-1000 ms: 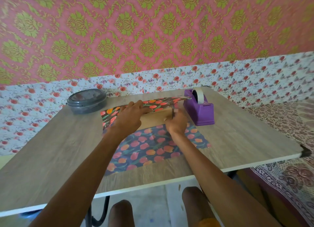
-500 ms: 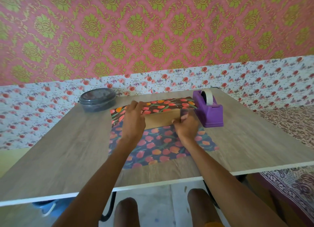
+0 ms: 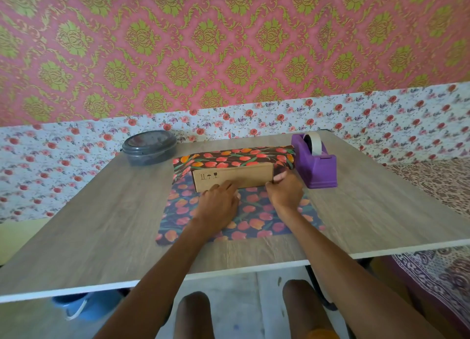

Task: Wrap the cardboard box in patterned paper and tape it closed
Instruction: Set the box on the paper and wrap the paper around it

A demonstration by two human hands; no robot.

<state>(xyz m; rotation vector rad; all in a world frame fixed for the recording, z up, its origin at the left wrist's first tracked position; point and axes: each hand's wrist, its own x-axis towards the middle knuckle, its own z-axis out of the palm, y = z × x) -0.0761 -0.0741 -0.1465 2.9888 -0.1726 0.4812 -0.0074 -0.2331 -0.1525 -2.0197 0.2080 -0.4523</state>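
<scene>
Now left hand flat on paper, fingers straight; right hand curled at box corner, grip unclear.

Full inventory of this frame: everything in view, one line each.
cardboard box: 1, brown, mid-table on the paper, top covered by a folded-over flap
patterned paper: 1 sheet, dark with red and orange tulips, under the box and spread toward the near edge
tape dispenser: 1, purple, right of the box
tape roll: 1, whitish, in the dispenser
round lidded container: 1, grey, far left of the table
table: 1, grey wood grain, white edge
blue object: 1, on the floor under the table, unclear what
patterned fabric: 1, brown and cream, right of the table
left hand: 1, flat on the paper at the box's front
right hand: 1, gripping the box's near right corner
knees: 2, below the table edge
</scene>
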